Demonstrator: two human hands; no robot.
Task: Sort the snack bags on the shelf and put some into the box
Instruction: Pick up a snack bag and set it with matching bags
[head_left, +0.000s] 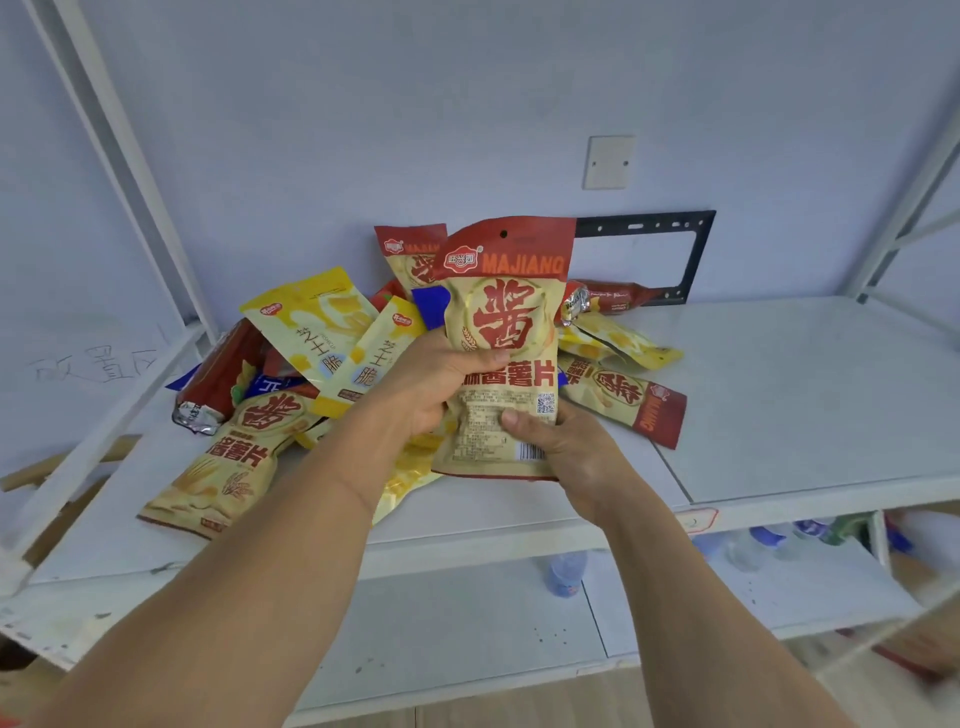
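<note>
Fingers of left hand (431, 387) and right hand (561, 441) clamp an upright red-topped bag (506, 332) reading "MAJIANG".

The snack bags (506, 332) are glossy, crinkled plastic film, one red bag (208, 395) showing a silvery foil end, on a shelf (805, 395) of smooth, matt white-painted metal, scuffed along its front edge.

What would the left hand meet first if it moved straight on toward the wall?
Probably the yellow snack bags in the pile just beyond the left hand, which grips the MAJIANG bag; depth is unclear.
</note>
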